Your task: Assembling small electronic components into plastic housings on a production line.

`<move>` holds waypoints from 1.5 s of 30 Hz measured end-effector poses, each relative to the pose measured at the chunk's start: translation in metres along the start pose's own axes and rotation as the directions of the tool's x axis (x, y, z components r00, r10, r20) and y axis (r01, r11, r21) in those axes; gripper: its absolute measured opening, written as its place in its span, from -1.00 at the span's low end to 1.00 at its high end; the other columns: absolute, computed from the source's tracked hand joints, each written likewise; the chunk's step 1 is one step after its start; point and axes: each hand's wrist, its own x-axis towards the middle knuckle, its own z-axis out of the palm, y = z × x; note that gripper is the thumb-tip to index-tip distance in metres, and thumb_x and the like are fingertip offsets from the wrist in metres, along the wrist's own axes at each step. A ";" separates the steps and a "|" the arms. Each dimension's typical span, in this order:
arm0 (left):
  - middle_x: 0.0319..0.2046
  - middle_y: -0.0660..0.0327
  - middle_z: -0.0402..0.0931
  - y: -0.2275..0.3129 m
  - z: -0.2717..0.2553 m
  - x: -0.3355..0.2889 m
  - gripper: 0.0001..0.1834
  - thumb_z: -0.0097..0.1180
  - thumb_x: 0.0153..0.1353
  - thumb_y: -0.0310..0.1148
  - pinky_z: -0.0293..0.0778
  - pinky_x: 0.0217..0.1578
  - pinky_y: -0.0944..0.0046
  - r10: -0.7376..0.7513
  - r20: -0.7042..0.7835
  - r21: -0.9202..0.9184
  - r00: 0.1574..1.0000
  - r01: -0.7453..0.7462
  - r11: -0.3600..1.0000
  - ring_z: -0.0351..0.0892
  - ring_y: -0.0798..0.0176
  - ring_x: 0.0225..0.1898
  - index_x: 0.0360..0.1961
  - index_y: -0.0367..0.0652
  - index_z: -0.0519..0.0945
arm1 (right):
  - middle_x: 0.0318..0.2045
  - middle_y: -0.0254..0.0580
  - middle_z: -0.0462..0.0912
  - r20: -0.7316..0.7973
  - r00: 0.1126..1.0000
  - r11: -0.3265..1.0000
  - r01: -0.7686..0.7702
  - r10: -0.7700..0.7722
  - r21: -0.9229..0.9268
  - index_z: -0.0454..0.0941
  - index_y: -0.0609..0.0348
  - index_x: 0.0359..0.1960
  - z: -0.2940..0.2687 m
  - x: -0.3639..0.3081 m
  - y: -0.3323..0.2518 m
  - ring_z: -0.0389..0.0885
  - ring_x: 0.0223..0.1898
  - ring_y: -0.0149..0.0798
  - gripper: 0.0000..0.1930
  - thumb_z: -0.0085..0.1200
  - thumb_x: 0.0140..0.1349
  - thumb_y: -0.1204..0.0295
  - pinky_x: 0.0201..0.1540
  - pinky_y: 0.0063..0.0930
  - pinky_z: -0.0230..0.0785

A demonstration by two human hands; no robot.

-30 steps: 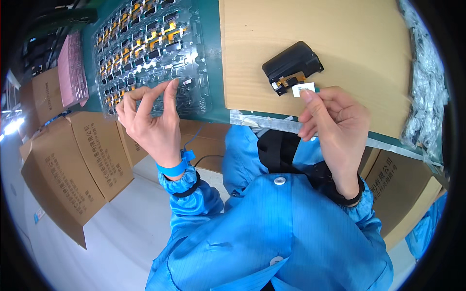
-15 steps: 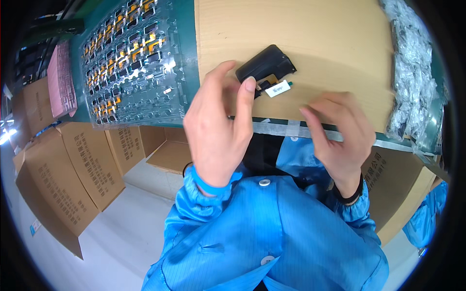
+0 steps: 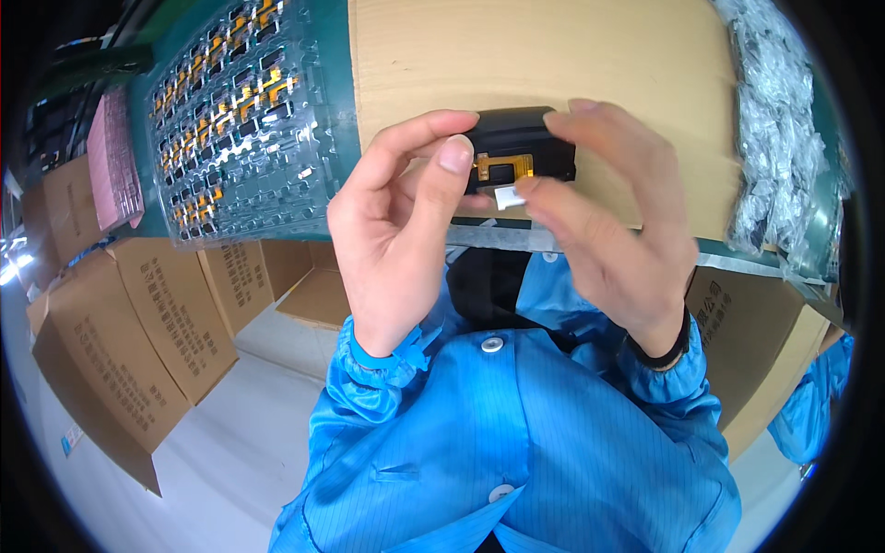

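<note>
A black plastic housing (image 3: 521,122) is held over the cardboard sheet, its open side turned toward me. Inside it shows an orange flex circuit (image 3: 527,164) with a small black square part. A white label-like tab (image 3: 509,196) sticks out below the housing's near edge. My left hand (image 3: 396,217) is closed on the left end of the housing, thumb in front and fingers behind. My right hand (image 3: 622,217) spans the right end, index finger at the top corner and thumb against the white tab. What the tab is fixed to is hidden.
A clear blister tray (image 3: 240,120) with rows of orange and black parts lies at the left on the green table. Pink sheets (image 3: 112,157) are stacked beyond it. Clear-wrapped pieces (image 3: 779,129) line the right side. Cardboard boxes (image 3: 138,350) stand below the table.
My right hand has come in from the right and taken the housing's right end. The housing has turned more level, so its flex circuit shows; the white tab has shifted left and down.
</note>
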 end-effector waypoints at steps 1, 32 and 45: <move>-0.23 0.18 0.62 -0.003 0.000 -0.001 -0.74 0.14 0.34 -0.43 0.54 -0.20 0.44 -0.005 0.005 -0.002 1.000 0.005 1.000 0.57 0.44 -0.22 -0.01 -0.35 0.57 | -0.06 0.03 0.61 0.002 1.000 1.000 -0.006 0.006 -0.005 0.72 0.16 -0.33 0.001 0.002 -0.002 0.55 0.03 0.06 -0.77 0.33 -0.12 0.56 -0.01 -0.19 0.47; -0.30 0.08 0.62 0.000 0.029 -0.001 -0.55 0.23 0.16 -0.67 0.42 -0.14 0.41 0.208 -0.122 -0.174 0.971 -0.227 0.958 0.59 0.35 -0.24 0.01 -0.24 0.33 | -0.39 -0.24 0.65 0.396 0.444 -0.244 -0.361 0.804 0.900 0.62 0.33 -0.22 0.020 0.020 -0.032 0.54 -0.40 -0.44 -0.82 0.22 0.22 0.46 -0.28 -0.52 0.34; -0.22 0.08 0.64 -0.002 -0.003 0.015 -0.66 0.12 0.35 -0.45 0.46 -0.18 0.36 0.261 0.055 0.047 0.964 -0.263 0.964 0.56 0.40 -0.20 0.10 -0.29 0.41 | -0.37 -0.22 0.68 0.273 0.549 0.168 -0.622 0.790 0.765 0.61 0.35 -0.18 -0.016 0.029 -0.005 0.60 -0.39 -0.46 -0.84 0.17 0.29 0.50 -0.34 -0.58 0.45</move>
